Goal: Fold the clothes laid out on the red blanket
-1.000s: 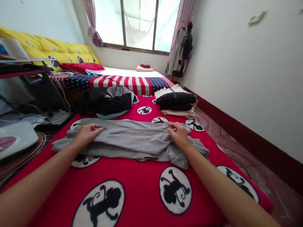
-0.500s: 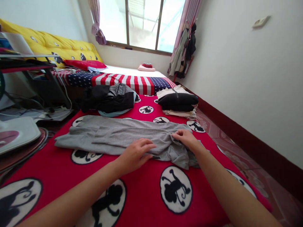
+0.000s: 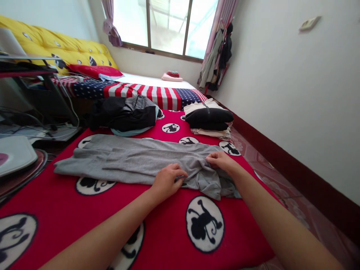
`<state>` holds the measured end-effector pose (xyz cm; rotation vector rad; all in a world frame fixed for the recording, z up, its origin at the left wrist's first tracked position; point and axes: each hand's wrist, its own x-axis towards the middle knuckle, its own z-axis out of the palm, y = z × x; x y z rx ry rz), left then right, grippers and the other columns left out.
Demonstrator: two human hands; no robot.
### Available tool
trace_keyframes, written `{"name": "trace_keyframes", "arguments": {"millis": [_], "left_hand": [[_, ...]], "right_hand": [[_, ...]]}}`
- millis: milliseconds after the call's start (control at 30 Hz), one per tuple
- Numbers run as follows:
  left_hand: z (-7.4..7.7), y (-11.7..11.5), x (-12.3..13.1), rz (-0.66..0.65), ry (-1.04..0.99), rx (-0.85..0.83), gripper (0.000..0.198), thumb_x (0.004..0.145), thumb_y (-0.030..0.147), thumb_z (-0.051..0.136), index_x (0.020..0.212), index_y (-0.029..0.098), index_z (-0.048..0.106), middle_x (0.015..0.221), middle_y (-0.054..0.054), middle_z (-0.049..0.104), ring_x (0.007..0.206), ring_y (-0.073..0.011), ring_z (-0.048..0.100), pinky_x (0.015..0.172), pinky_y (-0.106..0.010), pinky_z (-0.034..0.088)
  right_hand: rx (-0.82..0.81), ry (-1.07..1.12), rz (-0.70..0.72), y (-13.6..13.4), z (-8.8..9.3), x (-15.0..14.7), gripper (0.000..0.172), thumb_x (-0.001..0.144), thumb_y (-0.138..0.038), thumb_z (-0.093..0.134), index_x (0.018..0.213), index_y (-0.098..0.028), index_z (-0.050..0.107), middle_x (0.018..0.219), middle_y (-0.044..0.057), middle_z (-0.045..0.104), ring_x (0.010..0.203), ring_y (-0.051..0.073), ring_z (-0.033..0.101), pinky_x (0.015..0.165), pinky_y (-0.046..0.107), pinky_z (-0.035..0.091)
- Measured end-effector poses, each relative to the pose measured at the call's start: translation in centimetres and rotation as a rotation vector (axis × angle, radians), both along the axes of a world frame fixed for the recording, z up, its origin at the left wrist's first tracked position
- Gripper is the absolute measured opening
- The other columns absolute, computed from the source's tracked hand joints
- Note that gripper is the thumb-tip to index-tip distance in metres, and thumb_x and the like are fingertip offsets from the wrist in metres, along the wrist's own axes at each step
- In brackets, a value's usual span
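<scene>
A grey long-sleeved top [image 3: 135, 157] lies lengthwise across the red blanket, folded into a long strip with a sleeve laid along it. Its right end is bunched and wrinkled. My right hand [image 3: 222, 161] pinches the cloth near that bunched end between thumb and fingertips. At the near edge, my left hand [image 3: 168, 180] has its fingers bent over the top, thumb close below, gripping the edge. A small dark patch shows by the left thumb; what it is I cannot make out.
The red blanket [image 3: 157, 221] has round monkey prints. Behind the top sit a heap of dark clothes [image 3: 123, 114] and a folded stack [image 3: 209, 118] of black and cream clothes. A low desk [image 3: 36, 80] stands left, a wall [image 3: 295, 82] right, a bed with a striped cover [image 3: 140, 90] behind.
My left hand has moved slightly, its thumb and fingers drawing closer together at the top's near edge. The right hand keeps its pinch. The whole view has shifted a little.
</scene>
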<state>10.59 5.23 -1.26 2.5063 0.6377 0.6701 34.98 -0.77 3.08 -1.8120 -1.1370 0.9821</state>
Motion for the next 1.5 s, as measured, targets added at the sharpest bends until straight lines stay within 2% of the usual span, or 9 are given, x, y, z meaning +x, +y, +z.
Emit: {"name": "trace_keyframes", "arguments": {"millis": [233,400,567,767,1033,1133,1267,1400,1500], "left_hand": [[-0.5,0.2,0.0,0.012,-0.020,-0.042,0.021,0.075,0.013,0.053,0.080,0.025,0.069,0.089,-0.001,0.062,0.085,-0.0186,0.056,0.075,-0.028,0.043],[0.0,-0.1,-0.1,0.006,-0.020,-0.014,0.019,0.070,0.009,0.052,0.074,0.023,0.065,0.087,-0.001,0.061,0.084,-0.0187,0.055,0.075,-0.029,0.043],[0.1,-0.5,-0.2,0.043,-0.055,0.030,0.015,0.070,0.016,0.060,0.083,0.022,0.061,0.086,-0.002,0.060,0.083,-0.0201,0.055,0.072,-0.030,0.043],[-0.8,-0.3,-0.6,-0.035,-0.144,0.053,0.017,0.083,0.013,0.051,0.082,0.022,0.065,0.086,-0.003,0.059,0.083,-0.0167,0.055,0.075,-0.027,0.044],[-0.6,-0.2,-1.5,-0.124,-0.142,0.210,0.029,0.087,0.008,0.039,0.086,0.020,0.066,0.085,-0.006,0.059,0.082,-0.0166,0.053,0.075,-0.028,0.044],[-0.2,-0.6,-1.5,-0.178,-0.092,0.124,0.021,0.085,0.013,0.047,0.086,0.020,0.067,0.082,-0.005,0.062,0.079,-0.0163,0.056,0.073,-0.027,0.044],[1.1,0.3,-0.8,-0.007,-0.212,-0.083,0.019,0.087,0.022,0.049,0.098,0.020,0.065,0.068,0.000,0.063,0.062,-0.0134,0.057,0.065,-0.025,0.045],[1.3,3.2,-0.6,0.088,-0.143,-0.001,0.025,0.086,0.029,0.052,0.104,0.019,0.067,0.104,-0.008,0.067,0.094,-0.0188,0.062,0.086,-0.030,0.045],[0.1,4.9,-1.5,0.136,0.120,0.131,0.054,0.081,0.052,0.056,0.127,0.024,0.055,0.139,-0.010,0.048,0.129,-0.0309,0.041,0.106,-0.047,0.029]], "right_hand": [[0.068,0.170,-0.159,0.1,-0.7,0.6,0.030,0.061,-0.047,0.065,0.061,-0.019,0.051,0.050,-0.003,0.052,0.046,0.010,0.044,0.047,0.023,0.036],[0.114,-0.389,-0.206,0.1,-1.7,2.1,0.019,0.066,-0.035,0.059,0.058,-0.018,0.058,0.055,-0.001,0.056,0.057,0.014,0.051,0.052,0.025,0.035],[0.213,-0.859,-0.222,-1.3,-0.4,0.4,0.010,0.074,-0.030,0.061,0.073,-0.021,0.064,0.076,0.003,0.064,0.067,0.016,0.055,0.061,0.028,0.038],[0.373,-0.900,0.225,-3.0,0.9,-3.2,0.014,0.071,-0.019,0.067,0.084,-0.023,0.065,0.094,0.002,0.063,0.091,0.019,0.056,0.079,0.030,0.041],[0.403,-1.047,0.172,-3.6,-0.5,-2.0,0.020,0.075,-0.007,0.050,0.075,-0.021,0.064,0.082,0.003,0.064,0.084,0.020,0.055,0.078,0.032,0.037],[0.351,-1.070,0.226,-3.9,-0.2,-2.5,0.025,0.068,-0.003,0.049,0.067,-0.022,0.064,0.079,0.003,0.064,0.082,0.020,0.055,0.078,0.032,0.037],[0.459,-0.946,0.086,-3.1,0.9,-4.3,0.023,0.069,-0.004,0.049,0.072,-0.022,0.064,0.087,0.004,0.064,0.085,0.020,0.057,0.080,0.032,0.041],[0.514,-0.873,0.106,-1.3,-0.2,-6.7,0.025,0.083,-0.018,0.049,0.101,-0.022,0.065,0.108,0.007,0.065,0.101,0.022,0.057,0.090,0.035,0.042],[0.375,-0.965,0.233,-0.7,-2.7,-7.9,0.042,0.089,-0.036,0.047,0.129,-0.026,0.052,0.138,0.007,0.050,0.126,0.026,0.043,0.104,0.045,0.032]]}}
